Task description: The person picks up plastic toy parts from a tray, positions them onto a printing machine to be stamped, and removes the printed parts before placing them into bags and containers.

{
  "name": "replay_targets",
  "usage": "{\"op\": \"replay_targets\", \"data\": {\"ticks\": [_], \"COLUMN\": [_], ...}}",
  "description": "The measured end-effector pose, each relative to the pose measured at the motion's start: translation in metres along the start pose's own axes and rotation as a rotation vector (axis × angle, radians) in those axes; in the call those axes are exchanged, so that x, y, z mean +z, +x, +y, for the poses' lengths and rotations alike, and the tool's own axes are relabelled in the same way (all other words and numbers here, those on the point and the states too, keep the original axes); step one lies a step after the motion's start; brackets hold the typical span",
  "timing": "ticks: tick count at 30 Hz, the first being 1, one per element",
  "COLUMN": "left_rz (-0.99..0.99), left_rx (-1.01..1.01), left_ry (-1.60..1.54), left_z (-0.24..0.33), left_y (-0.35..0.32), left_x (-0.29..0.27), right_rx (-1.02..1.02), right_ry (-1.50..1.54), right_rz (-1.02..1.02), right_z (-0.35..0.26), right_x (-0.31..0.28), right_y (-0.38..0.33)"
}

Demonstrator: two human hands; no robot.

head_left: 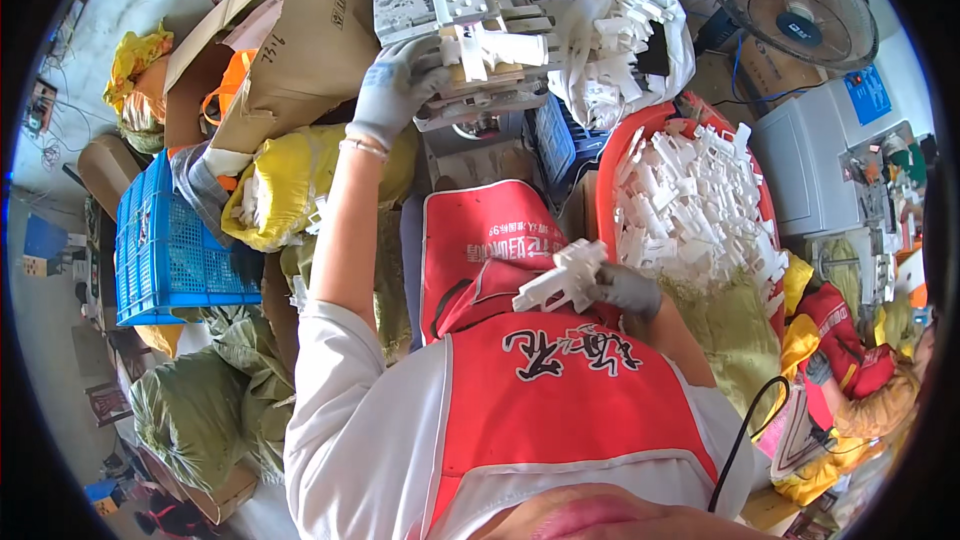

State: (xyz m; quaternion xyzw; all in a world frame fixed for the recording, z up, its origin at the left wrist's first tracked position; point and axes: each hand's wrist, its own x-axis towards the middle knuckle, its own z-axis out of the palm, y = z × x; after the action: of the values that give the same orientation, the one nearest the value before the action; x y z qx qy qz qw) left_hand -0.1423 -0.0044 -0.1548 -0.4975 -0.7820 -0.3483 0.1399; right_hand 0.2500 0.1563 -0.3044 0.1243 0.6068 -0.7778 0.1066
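My left hand (396, 90), in a grey-white glove, reaches up to the machine (460, 0). Its fingers are bent but apart, at the left end of a white pistol-shaped plastic piece (500, 48) that lies on the machine's fixture. Whether the fingertips touch that piece I cannot tell. In front of my red apron (580, 400), my gloved right hand (628, 290) is closed around white pistol-shaped plastic pieces (562, 278); its fingertips are partly hidden behind them.
Right of me, a red tub (612, 155) is heaped with similar white pieces (690, 200). A white sack (680, 40) of parts stands beside the machine, near a fan (795, 5). Left are a blue crate (180, 250), a cardboard box (310, 50) and sacks (195, 415). Another person (870, 390) works far right.
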Motion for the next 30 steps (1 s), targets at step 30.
{"op": "replay_targets", "data": {"ticks": [30], "left_rz": [0.54], "left_rx": [-0.856], "left_ry": [-0.139], "left_z": [-0.047], "left_y": [-0.247], "left_x": [-0.059], "right_rx": [-0.876], "right_ry": [-1.435], "right_rz": [0.243], "right_z": [-0.234], "right_x": [-0.024], "right_y": [0.204]}}
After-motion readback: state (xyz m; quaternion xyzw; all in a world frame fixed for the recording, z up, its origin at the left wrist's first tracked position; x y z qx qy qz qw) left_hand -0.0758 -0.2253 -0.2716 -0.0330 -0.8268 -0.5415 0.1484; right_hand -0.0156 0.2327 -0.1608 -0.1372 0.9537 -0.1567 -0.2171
